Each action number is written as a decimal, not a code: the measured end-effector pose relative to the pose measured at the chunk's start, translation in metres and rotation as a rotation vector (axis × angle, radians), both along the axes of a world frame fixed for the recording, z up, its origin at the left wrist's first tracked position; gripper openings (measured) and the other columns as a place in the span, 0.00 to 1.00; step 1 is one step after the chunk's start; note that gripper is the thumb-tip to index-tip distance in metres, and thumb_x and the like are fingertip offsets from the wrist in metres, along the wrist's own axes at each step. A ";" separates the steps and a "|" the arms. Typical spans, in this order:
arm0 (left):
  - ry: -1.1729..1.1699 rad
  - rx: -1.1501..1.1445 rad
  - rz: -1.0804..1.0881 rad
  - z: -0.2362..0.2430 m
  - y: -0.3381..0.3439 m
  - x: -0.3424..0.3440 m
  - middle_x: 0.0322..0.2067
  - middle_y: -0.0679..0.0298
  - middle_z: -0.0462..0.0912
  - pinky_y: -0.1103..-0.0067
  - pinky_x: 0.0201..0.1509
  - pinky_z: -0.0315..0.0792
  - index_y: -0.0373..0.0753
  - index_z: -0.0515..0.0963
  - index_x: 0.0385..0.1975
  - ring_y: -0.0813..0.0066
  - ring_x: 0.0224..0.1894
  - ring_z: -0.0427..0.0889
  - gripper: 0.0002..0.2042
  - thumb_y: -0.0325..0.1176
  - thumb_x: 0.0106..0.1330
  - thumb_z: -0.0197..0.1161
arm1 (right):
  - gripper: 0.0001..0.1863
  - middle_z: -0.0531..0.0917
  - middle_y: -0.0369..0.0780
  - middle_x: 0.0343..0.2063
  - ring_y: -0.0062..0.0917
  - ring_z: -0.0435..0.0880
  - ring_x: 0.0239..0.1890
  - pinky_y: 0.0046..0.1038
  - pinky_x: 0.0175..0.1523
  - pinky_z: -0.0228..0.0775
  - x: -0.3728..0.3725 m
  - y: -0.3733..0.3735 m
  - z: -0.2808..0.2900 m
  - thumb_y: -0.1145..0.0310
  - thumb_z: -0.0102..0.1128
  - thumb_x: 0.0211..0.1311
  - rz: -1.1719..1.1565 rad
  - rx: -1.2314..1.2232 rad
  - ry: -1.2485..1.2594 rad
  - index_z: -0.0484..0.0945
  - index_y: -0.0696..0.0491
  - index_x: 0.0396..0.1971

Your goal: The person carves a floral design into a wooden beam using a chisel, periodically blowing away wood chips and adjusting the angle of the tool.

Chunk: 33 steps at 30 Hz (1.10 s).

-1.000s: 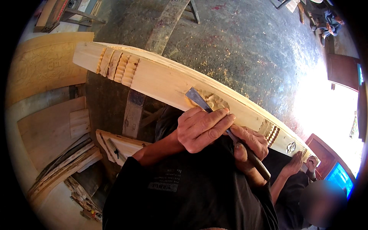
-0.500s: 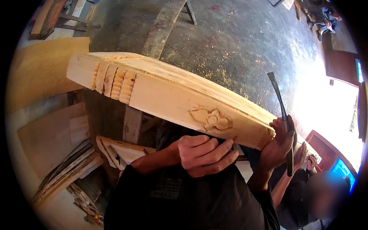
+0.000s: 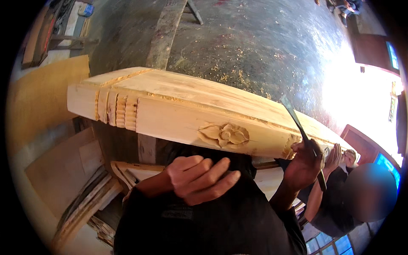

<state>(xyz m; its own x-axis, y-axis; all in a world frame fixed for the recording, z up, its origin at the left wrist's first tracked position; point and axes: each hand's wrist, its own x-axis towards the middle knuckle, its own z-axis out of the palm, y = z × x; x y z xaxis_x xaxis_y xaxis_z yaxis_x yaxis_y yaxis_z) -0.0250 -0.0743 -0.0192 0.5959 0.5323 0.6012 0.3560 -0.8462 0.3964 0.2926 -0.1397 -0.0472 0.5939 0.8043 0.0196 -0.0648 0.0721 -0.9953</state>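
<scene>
A long pale wooden beam [image 3: 182,110] lies across the view, tilted up on its edge, with a carved flower [image 3: 224,134] on its near face and fluted grooves [image 3: 117,110] near its left end. My left hand [image 3: 199,178] hangs just below the beam under the flower, fingers apart and holding nothing. My right hand [image 3: 304,163] is at the beam's right end, shut on a carving chisel [image 3: 302,134] whose blade points up and away from the wood.
Another person [image 3: 352,191] stands at the lower right by the beam's far end, one hand on it. Wood panels and frames [image 3: 85,187] are stacked at lower left. The concrete floor [image 3: 255,46] is strewn with chips.
The chisel has come off the carved flower and swung up to the right. My left hand left the beam's face and dropped below it. The beam has rolled, showing the flower face.
</scene>
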 end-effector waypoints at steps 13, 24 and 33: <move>-0.321 -0.082 -0.194 0.030 0.087 -0.060 0.31 0.60 0.92 0.84 0.22 0.67 0.39 0.87 0.42 0.79 0.19 0.79 0.06 0.25 0.68 0.68 | 0.23 0.82 0.51 0.27 0.36 0.80 0.26 0.41 0.36 0.75 -0.122 -0.086 0.045 0.54 0.51 0.84 -0.293 -0.131 0.245 0.78 0.62 0.41; 0.122 0.105 -0.440 0.046 0.074 -0.054 0.50 0.70 0.91 0.82 0.41 0.77 0.46 0.90 0.52 0.79 0.40 0.81 0.12 0.38 0.72 0.73 | 0.19 0.89 0.56 0.36 0.37 0.90 0.31 0.33 0.38 0.85 -0.199 -0.099 0.057 0.63 0.60 0.77 -0.193 0.108 0.406 0.85 0.69 0.43; 0.238 0.268 -0.300 0.060 0.060 -0.047 0.45 0.68 0.91 0.80 0.41 0.79 0.44 0.91 0.49 0.75 0.42 0.85 0.13 0.34 0.65 0.80 | 0.21 0.90 0.57 0.34 0.40 0.91 0.31 0.37 0.38 0.85 -0.213 -0.129 0.043 0.64 0.58 0.74 -0.320 0.165 0.415 0.86 0.71 0.44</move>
